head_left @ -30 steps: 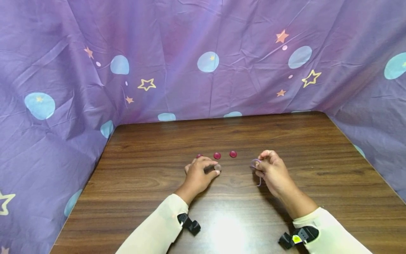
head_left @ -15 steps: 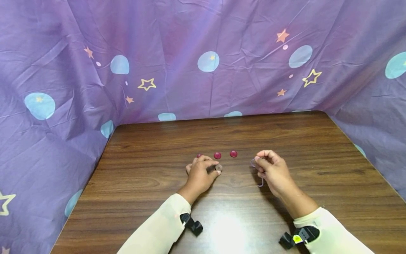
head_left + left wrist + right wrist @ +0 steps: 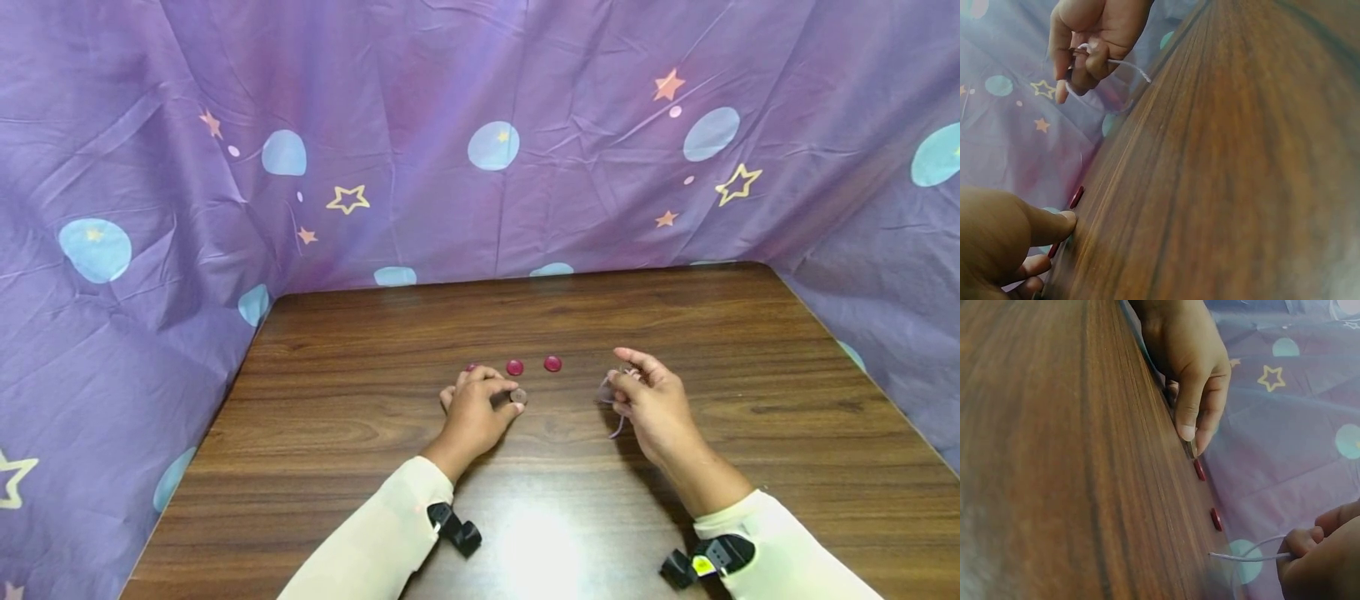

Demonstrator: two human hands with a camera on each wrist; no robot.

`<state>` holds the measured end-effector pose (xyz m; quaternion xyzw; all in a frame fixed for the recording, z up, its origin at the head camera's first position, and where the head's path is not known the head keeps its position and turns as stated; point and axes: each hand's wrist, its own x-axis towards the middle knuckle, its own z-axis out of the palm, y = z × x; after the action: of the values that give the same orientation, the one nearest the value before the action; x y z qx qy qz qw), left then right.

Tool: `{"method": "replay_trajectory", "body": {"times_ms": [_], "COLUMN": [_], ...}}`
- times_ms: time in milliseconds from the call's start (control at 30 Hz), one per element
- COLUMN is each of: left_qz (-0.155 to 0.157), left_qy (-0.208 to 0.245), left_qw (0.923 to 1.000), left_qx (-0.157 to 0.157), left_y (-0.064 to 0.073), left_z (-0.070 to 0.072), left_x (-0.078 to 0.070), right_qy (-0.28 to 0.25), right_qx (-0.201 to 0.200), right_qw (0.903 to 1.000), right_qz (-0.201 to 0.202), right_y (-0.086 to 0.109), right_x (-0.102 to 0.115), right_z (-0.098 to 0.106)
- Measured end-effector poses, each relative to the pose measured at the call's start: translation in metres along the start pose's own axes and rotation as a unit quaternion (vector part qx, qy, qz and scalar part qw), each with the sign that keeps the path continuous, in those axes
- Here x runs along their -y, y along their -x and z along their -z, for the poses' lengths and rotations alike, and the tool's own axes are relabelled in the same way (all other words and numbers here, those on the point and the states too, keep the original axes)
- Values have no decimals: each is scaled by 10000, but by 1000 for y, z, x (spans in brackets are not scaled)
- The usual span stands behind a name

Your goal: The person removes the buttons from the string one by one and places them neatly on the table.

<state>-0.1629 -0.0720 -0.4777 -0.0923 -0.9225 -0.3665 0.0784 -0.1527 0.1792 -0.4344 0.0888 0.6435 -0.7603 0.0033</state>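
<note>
My left hand (image 3: 472, 412) pinches a small round brown-grey button (image 3: 518, 397) between thumb and index finger, low over the wooden table. In the right wrist view this button (image 3: 1191, 449) shows edge-on at the fingertips. To its right, my right hand (image 3: 657, 412) holds a thin pale purple cord (image 3: 617, 429). Part of the cord (image 3: 1129, 65) loops around the curled fingers, and a loose end sticks out, as the left wrist view shows. The right index finger is extended away from the thumb. Some of the cord is hidden inside the hand.
Just beyond the left hand lie a middle red button (image 3: 514, 367), a right red button (image 3: 552, 364) and a left red button (image 3: 471, 367) partly covered by that hand. A purple cloth (image 3: 420, 208) with stars hangs behind the brown wooden table (image 3: 360, 333).
My right index finger has lifted away from the thumb, and the cord has shifted among the fingers. The left hand has moved very slightly right, still pinching the brown-grey button.
</note>
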Motion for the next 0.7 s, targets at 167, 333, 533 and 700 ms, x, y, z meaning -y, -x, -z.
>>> {"method": "replay_trajectory", "body": {"times_ms": [167, 333, 533, 700], "left_qz": [-2, -34, -45, -38], "left_qy": [6, 43, 67, 69], "left_qw": [10000, 10000, 9999, 9999], "left_qx": [-22, -41, -104, -100], "left_y": [0, 0, 0, 0], "left_z": [0, -1, -2, -1], "left_x": [0, -1, 0, 0], "right_qy": [-155, -301, -290, -365], "right_qx": [-537, -639, -550, -640], "right_qw": [9984, 9974, 9978, 9969], "right_qz": [23, 110, 218, 285], "right_y": [-1, 0, 0, 1], "right_x": [2, 1, -1, -3], "right_z": [-2, 1, 3, 4]}}
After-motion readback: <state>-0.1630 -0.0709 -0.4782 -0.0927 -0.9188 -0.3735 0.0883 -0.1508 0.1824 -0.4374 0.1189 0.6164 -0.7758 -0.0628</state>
